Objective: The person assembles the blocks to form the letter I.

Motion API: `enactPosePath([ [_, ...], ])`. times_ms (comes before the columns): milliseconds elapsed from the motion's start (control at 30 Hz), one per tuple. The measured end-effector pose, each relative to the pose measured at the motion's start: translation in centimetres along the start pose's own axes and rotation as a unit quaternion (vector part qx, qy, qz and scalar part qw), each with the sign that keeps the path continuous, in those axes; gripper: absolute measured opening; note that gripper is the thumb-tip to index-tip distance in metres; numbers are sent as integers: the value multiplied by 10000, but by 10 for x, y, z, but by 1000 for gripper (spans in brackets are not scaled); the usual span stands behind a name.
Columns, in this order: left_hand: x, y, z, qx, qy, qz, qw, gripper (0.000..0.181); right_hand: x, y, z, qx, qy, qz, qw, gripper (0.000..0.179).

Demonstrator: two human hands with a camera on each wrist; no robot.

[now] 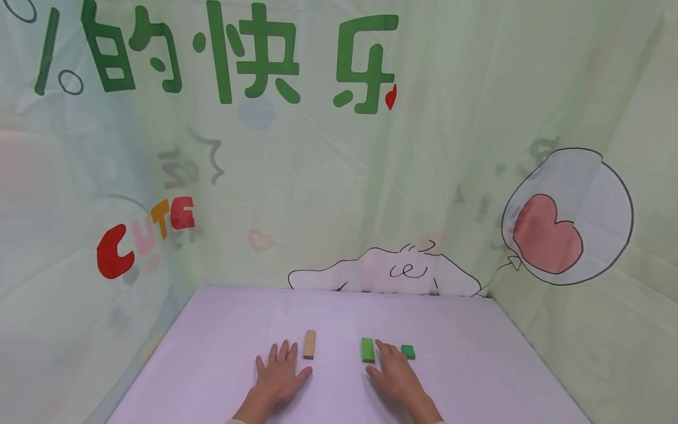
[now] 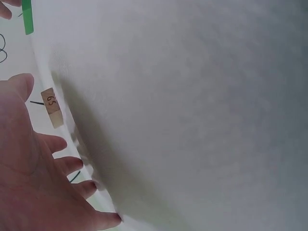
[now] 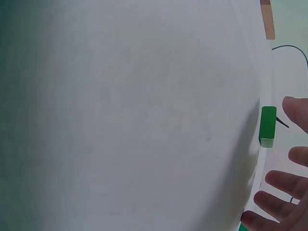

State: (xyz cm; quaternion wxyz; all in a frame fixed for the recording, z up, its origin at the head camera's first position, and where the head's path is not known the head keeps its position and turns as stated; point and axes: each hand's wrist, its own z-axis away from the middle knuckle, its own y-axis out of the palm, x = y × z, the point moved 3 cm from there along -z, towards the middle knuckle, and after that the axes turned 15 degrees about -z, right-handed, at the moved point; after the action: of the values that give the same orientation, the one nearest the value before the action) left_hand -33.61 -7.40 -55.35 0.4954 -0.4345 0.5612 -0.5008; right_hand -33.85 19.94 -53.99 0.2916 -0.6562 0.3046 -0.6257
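My left hand (image 1: 279,374) lies palm down with its fingers spread, just left of a plain wooden block (image 1: 309,345). In the left wrist view that wooden block (image 2: 52,107) shows the number 65 on one face, beyond the thumb. To the right, my right hand (image 1: 396,375) has its fingers extended, with nothing in its grasp. A light green block (image 1: 368,350) stands close to its thumb and index finger, and appears as a green block (image 3: 268,126) in the right wrist view. Beyond the right hand's outer side is a small dark green block (image 1: 408,352).
A pale lilac table (image 1: 222,330) spreads under both hands. Around it hang light fabric curtains (image 1: 318,176) printed with green characters, coloured letters and a balloon (image 1: 609,218) with a heart. The curtain's lower edge meets the table's back edge.
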Motion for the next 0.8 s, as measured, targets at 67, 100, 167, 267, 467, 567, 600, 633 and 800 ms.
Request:
enactPosePath([
  [67,0,0,0,4,2,-16,10000,77,0,0,-1,-8,43,-10,10000,71],
  [100,-1,0,-1,8,-4,-35,10000,77,0,1,-2,-1,59,-4,10000,71],
  [167,-1,-1,-1,18,-28,-81,10000,78,0,1,-2,8,106,-5,9999,72],
  [267,0,0,-1,43,-64,-146,9999,78,-1,2,-3,33,100,23,9999,72],
  [467,0,-1,-5,30,-68,-167,9998,77,-2,4,-6,11,24,-2,10000,73],
  [567,0,0,-8,38,-84,-227,9997,77,-2,5,-8,3,-57,-49,10000,74],
  [600,0,0,-8,50,-86,-247,9996,77,-2,6,-9,4,-88,-64,9999,75],
  [633,0,1,-9,71,-92,-267,9996,77,-2,7,-10,15,-77,-83,9999,75],
  [800,0,4,-12,231,-111,-209,9995,79,-4,8,-11,58,-1,-148,9999,75],
])
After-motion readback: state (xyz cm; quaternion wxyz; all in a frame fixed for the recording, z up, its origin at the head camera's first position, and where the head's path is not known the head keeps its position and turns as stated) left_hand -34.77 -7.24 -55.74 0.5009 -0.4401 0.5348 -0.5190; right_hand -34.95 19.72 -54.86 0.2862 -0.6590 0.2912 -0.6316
